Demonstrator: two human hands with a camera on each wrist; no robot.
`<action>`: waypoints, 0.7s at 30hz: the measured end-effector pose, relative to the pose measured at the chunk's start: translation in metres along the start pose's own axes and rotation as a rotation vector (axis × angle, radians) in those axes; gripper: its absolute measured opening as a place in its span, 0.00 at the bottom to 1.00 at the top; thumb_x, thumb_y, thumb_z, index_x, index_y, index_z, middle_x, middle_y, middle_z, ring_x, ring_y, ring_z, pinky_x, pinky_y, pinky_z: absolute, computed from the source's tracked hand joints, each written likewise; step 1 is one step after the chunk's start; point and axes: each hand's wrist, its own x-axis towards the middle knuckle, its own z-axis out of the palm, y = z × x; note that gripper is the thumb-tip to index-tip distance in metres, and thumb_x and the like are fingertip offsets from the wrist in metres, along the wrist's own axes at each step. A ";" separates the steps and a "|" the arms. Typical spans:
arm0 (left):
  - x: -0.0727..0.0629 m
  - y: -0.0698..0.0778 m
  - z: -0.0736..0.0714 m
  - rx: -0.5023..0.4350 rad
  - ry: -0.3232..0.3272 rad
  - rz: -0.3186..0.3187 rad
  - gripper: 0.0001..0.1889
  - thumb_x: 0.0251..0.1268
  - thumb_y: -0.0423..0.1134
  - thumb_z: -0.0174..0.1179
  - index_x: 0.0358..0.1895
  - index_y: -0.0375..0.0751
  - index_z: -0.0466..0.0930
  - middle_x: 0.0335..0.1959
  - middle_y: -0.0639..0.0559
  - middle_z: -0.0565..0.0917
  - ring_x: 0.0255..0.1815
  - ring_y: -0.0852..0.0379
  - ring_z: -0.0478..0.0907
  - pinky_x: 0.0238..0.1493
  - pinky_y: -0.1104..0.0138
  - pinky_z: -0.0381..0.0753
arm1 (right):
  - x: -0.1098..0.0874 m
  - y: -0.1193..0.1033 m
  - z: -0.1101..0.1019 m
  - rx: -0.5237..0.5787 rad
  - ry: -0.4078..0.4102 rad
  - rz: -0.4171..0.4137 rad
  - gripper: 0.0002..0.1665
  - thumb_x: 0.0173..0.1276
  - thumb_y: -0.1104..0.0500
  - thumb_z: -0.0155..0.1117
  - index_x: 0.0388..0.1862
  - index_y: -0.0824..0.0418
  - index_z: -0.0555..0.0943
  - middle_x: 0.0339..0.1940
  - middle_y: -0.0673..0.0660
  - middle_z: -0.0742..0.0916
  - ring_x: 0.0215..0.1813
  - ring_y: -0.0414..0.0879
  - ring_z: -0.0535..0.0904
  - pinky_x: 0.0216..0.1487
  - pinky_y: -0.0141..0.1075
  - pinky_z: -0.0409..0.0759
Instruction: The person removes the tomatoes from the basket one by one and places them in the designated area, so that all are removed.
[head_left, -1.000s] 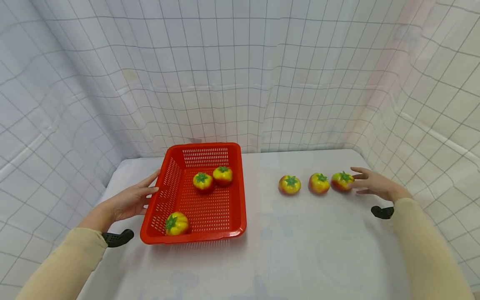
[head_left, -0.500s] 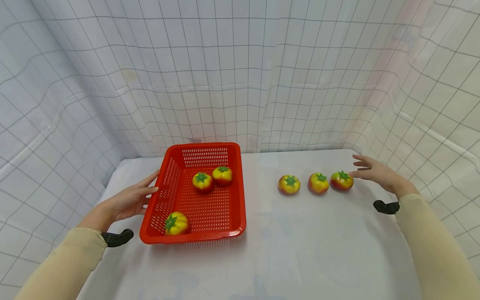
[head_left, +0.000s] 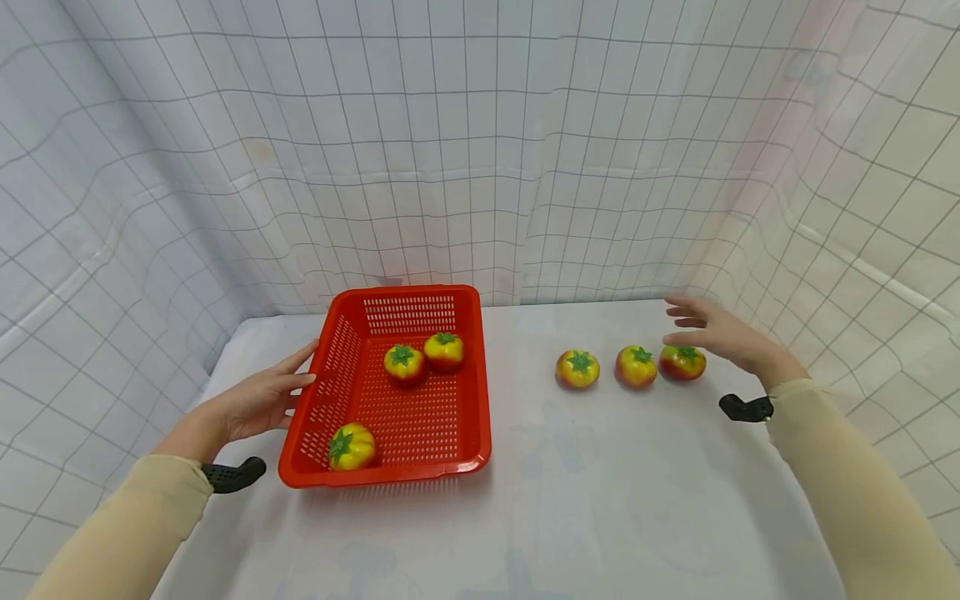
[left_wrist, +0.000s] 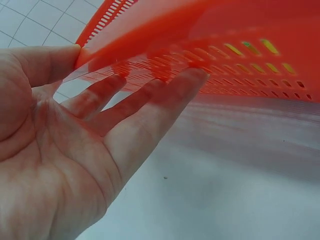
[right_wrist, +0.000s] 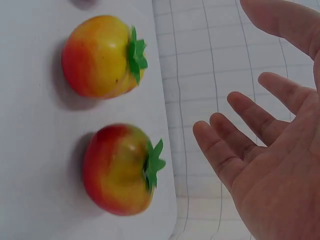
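1. Left hand (head_left: 255, 404) was spread, fingers touching red basket (head_left: 390, 478) from outside; three tomatoes (head_left: 403, 364) lay within.
2. Right hand (head_left: 723, 335) was spread above the rightmost tomato (head_left: 684, 367) on the counter (head_left: 600, 500); two more tomatoes (head_left: 636, 367) sat to its left.

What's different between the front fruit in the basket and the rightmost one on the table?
The front fruit sits inside the basket; the rightmost fruit rests on the table. In the head view, the front fruit looks mostly yellow, while the rightmost fruit shows more red. Both have green leaves.
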 end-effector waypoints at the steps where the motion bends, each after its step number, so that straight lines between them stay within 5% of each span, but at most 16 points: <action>1: 0.000 0.000 0.000 -0.002 0.000 -0.001 0.38 0.86 0.45 0.43 0.82 0.69 0.27 0.81 0.35 0.47 0.62 0.45 0.76 0.58 0.46 0.81 | 0.002 -0.005 0.003 0.004 -0.006 -0.010 0.53 0.71 0.49 0.70 0.84 0.59 0.51 0.79 0.68 0.63 0.78 0.68 0.57 0.72 0.67 0.59; 21: -0.001 0.004 0.003 0.013 0.035 -0.019 0.38 0.85 0.45 0.44 0.83 0.67 0.28 0.81 0.34 0.48 0.62 0.45 0.76 0.58 0.46 0.81 | 0.039 -0.069 0.071 -0.024 -0.187 -0.150 0.47 0.66 0.45 0.75 0.80 0.41 0.63 0.76 0.51 0.71 0.75 0.53 0.67 0.72 0.54 0.69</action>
